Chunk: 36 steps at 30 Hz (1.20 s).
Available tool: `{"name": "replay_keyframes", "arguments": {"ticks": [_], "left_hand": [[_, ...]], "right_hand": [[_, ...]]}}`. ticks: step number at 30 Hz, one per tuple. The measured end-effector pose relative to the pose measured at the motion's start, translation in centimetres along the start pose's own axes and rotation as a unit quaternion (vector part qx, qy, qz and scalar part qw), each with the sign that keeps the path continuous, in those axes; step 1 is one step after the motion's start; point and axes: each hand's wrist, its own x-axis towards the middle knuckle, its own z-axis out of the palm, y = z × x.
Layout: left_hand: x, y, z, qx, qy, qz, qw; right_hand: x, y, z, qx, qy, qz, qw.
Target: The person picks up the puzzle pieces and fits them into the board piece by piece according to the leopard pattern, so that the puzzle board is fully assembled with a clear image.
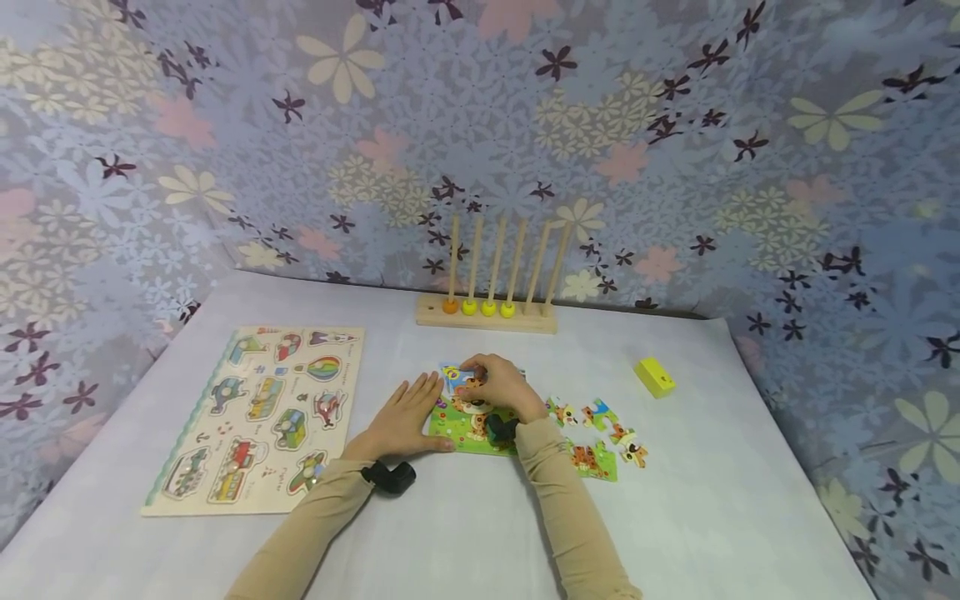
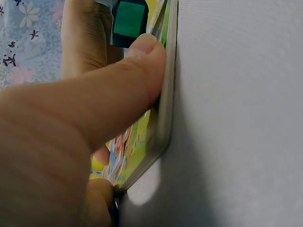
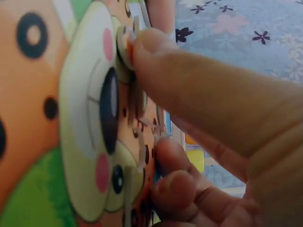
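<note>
A jigsaw puzzle (image 1: 447, 429) with a cartoon spotted animal on green lies on the table between both hands. My left hand (image 1: 401, 422) rests at its left side, fingers straight; the left thumb (image 2: 137, 71) presses on the puzzle's near edge. Over the upper part of the puzzle, my right hand (image 1: 504, 385) pinches a jigsaw piece (image 3: 125, 47), which sits tilted against the picture in the right wrist view. The fingers hide much of that piece. Loose jigsaw pieces (image 1: 600, 412) lie to the right, beside the right forearm.
On the left lies a wooden peg puzzle board (image 1: 281, 450) with vehicle pictures. A wooden rack with upright rods (image 1: 487, 320) and a few beads stands at the back. To the right is a yellow block (image 1: 655, 377). A flowered cloth (image 1: 480, 125) hangs behind the table.
</note>
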Motion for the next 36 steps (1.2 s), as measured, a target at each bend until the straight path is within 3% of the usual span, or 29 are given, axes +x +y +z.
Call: {"name": "replay_keyframes", "arguments": {"ticks": [15,31,36], "left_hand": [[-0.1,0.2,-0.2,-0.001,-0.004,-0.004,1.0000],[-0.1,0.0,-0.2,0.002,0.000,0.003,1.0000],[0.0,-0.1,0.1,0.000,0.000,0.003,1.0000]], "right_hand": [[-0.2,-0.6,1.3,-0.054,0.067,-0.029,0.9958],[-0.2,-1.3,2.4,-0.100,0.124,0.000,0.9873],[-0.4,-1.0,2.1,-0.088,0.116,-0.011,0.9892]]}}
